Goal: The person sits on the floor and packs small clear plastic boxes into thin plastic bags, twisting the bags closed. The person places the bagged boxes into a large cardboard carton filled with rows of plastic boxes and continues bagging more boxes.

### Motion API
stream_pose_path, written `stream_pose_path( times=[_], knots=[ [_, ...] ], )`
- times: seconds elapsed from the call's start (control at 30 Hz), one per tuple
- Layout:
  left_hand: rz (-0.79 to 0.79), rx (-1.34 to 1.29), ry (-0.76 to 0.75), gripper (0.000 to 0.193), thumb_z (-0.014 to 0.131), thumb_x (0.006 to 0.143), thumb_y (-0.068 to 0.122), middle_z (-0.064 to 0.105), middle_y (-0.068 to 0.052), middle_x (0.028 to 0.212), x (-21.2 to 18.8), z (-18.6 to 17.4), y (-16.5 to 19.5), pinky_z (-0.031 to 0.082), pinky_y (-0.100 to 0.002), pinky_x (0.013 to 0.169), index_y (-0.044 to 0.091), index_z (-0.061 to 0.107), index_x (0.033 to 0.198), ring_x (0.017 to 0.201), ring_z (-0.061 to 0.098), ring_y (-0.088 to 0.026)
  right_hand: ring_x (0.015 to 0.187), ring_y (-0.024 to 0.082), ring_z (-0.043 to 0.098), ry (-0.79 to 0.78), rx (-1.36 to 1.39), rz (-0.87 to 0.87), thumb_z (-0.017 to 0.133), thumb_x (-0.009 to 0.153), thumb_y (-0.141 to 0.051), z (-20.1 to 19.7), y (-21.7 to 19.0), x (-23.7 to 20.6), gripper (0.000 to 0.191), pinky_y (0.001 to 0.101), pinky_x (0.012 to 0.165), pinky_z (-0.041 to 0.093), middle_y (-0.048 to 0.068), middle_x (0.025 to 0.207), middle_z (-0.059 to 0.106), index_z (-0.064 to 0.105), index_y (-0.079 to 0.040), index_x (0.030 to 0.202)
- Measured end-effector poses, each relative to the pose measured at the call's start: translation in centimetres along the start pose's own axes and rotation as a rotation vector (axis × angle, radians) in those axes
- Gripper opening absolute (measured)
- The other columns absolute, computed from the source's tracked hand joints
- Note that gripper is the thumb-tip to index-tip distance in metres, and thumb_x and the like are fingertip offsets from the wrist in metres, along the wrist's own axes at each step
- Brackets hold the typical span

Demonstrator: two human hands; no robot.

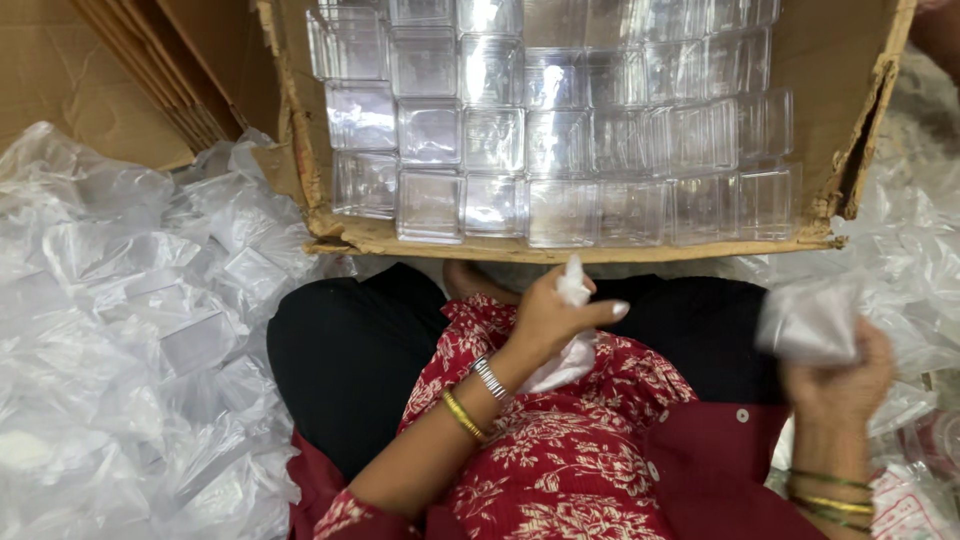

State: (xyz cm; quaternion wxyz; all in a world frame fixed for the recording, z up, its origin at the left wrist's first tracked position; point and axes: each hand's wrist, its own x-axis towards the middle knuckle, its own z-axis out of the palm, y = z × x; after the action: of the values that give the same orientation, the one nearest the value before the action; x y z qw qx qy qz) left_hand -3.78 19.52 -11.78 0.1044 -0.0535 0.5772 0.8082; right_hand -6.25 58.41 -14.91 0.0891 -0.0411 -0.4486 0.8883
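Observation:
My left hand [555,320] is closed around a crumpled white cloth [572,290] that sticks out above and below the fist, held over my lap. My right hand [842,375] grips a small clear plastic box [812,318] still wrapped in thin plastic film, at the right side. In front of my knees lies a cardboard carton [560,248] on its side, filled with neat rows of clear plastic boxes [560,150]. Bangles sit on both wrists.
A big heap of crinkled clear plastic wrappers and wrapped boxes [130,330] fills the left side. More plastic bags [920,260] pile up at the right. Flattened cardboard sheets [120,70] lean at the top left. My lap, in black and red floral cloth [560,450], fills the bottom centre.

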Motion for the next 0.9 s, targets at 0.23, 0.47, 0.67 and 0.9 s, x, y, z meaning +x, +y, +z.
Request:
stream_pose_path(
  times=[0.23,0.47,0.67,0.9],
  knots=[
    [-0.055,0.085,-0.007,0.031,0.075,0.081,0.007,0.069,-0.005,0.089,0.0,-0.9,-6.5,0.056,-0.03,0.068,0.002,0.068,0.111,0.077,0.066,-0.013,0.136,0.034,0.049,0.967,-0.526,-0.284,0.071,0.093,-0.02,-9.6,-2.0,3.1,0.066,0.0475,0.114,0.042,0.022,0.148,0.047,0.038,0.003,0.144],
    [0.064,0.234,0.041,0.043,0.081,0.082,0.013,0.069,-0.007,0.089,-0.6,-1.4,-8.4,0.057,-0.03,0.07,0.002,0.061,0.119,0.078,0.066,-0.014,0.148,0.039,0.021,0.978,-1.263,0.04,0.09,0.088,-0.027,-10.1,-3.4,8.0,0.101,0.0448,0.122,0.018,0.031,0.158,0.021,0.021,0.008,0.153],
    [-0.012,0.05,-0.064,0.036,0.074,0.086,0.01,0.075,-0.009,0.104,-1.1,-0.5,-8.0,0.061,-0.031,0.078,-0.002,0.065,0.118,0.089,0.074,-0.015,0.163,0.033,0.03,0.208,-1.095,-0.691,0.078,0.107,-0.024,0.8,0.7,11.7,0.078,0.0442,0.136,0.02,0.017,0.172,0.034,0.032,-0.003,0.167],
    [0.102,-0.137,-0.009,0.023,0.076,0.092,0.007,0.077,-0.013,0.097,-2.1,-1.4,-1.4,0.063,-0.032,0.074,-0.008,0.07,0.108,0.083,0.076,-0.019,0.147,0.043,0.035,-0.222,-1.652,-0.643,0.084,0.091,-0.058,19.2,4.1,13.3,0.086,0.0683,0.118,0.012,0.023,0.156,0.046,0.051,-0.006,0.152]
  ],
)
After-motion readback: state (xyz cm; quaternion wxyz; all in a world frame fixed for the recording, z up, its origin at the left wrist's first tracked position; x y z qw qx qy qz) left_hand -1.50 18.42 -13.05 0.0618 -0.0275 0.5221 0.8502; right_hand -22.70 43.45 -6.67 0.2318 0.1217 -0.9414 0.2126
